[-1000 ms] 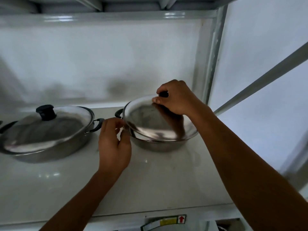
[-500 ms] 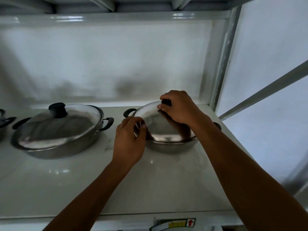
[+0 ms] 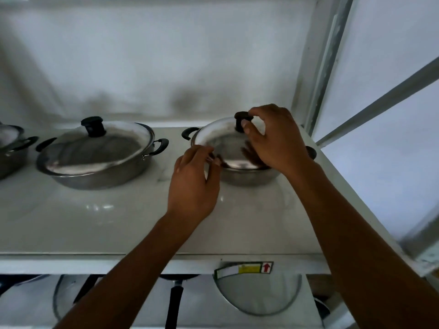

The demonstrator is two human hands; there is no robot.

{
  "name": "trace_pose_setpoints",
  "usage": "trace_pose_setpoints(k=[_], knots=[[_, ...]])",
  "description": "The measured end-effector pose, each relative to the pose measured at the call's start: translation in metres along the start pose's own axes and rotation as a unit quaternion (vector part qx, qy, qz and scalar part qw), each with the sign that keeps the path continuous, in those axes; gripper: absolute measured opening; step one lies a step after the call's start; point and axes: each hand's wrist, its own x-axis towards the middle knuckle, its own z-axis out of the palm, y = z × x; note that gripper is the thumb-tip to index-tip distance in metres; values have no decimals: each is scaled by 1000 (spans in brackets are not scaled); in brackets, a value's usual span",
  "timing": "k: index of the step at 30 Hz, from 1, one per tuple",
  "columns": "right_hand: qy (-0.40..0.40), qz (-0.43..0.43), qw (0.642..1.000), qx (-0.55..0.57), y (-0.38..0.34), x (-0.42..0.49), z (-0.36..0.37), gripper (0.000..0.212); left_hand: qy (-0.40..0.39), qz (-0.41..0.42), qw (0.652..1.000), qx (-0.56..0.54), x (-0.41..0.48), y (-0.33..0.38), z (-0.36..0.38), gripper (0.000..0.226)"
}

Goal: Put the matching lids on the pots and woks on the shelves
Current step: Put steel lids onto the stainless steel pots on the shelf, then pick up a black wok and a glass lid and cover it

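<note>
A steel pot [image 3: 247, 178] with black side handles stands at the right end of the white shelf [image 3: 118, 222]. A domed steel lid [image 3: 221, 143] lies on it, tilted slightly. My right hand [image 3: 276, 138] pinches the lid's black knob [image 3: 242, 119] from the right. The fingertips of my left hand [image 3: 193, 184] touch the lid's near left rim. To the left sits a wide steel wok [image 3: 95, 167] covered by its own lid [image 3: 99, 148] with a black knob.
Another steel pot [image 3: 10, 148] shows at the far left edge. A shelf upright [image 3: 316, 67] stands right behind the right pot. Below the shelf lie a glass lid [image 3: 259, 293], a black pan handle [image 3: 174, 305] and other lids.
The lid has come down from a steep tilt onto the pot. My left hand moved right from the pot's handle to the lid's rim. My right hand's fingers loosened around the knob.
</note>
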Motion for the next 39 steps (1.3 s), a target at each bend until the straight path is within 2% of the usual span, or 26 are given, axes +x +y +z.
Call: trace_pose_setpoints(k=[5,8,11,15,18,20,23,25,33,36,39], knots=[[29,-2,999,37,-39,-79,-26,28,-14,56,998,-15,-37,7,-30,36],[47,7,996,75,-85,-129,-25,23,-1,84,996,-32,-74,0,-68,31],[56,10,994,94,-141,-172,-13,24,9,106,993,-45,-118,-21,-113,28],[48,-28,990,127,-213,-222,20,21,8,128,990,-55,-176,-71,-166,20],[-20,-33,985,167,-253,-254,64,22,-6,108,994,-22,-211,-121,-192,16],[-103,-17,980,170,-260,-263,83,25,-18,88,996,-7,-222,-146,-193,16],[-240,8,956,170,-276,-275,130,22,-52,11,997,60,-241,-201,-205,16],[-290,21,941,173,-278,-281,160,21,-65,-42,992,103,-251,-233,-211,18],[-393,72,909,115,-297,-298,302,23,-85,-178,964,178,-269,-352,-227,24],[-410,98,906,46,-313,-300,362,39,-116,-210,943,231,-263,-410,-238,30],[-421,176,890,-7,-329,-298,424,58,-155,-215,915,304,-250,-484,-256,35]])
